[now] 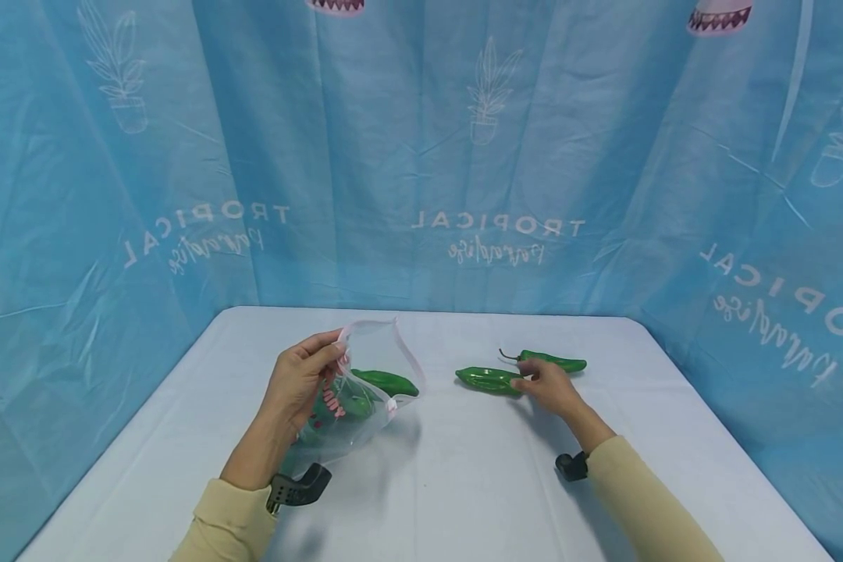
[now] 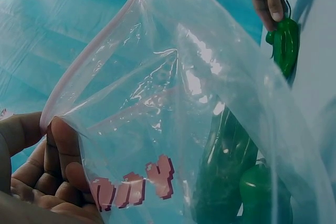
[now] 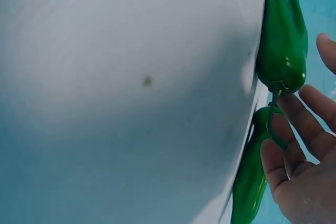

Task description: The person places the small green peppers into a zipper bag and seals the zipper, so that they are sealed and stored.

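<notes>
My left hand [image 1: 295, 382] pinches the rim of a clear zip bag [image 1: 372, 351] between thumb and fingers, and the bag's mouth gapes to the right. Green peppers [image 2: 223, 166] show through its plastic, one of them [image 1: 385, 382] near the mouth; pink printing marks the side. Over on the right, my right hand [image 1: 551, 386] is at the stem end of a glossy green pepper [image 1: 488, 380] on the table. In the right wrist view its fingers [image 3: 310, 129] are loosely extended beside the stem, thumb apart. Behind that hand lies a second pepper [image 1: 558, 361] with a curved stem.
The peppers lie on a white-covered table [image 1: 464, 484]. Blue printed curtains [image 1: 365, 156] hang behind the table and along both sides. A dark wrist device [image 1: 300, 485] sits on my left wrist, another [image 1: 571, 467] on my right.
</notes>
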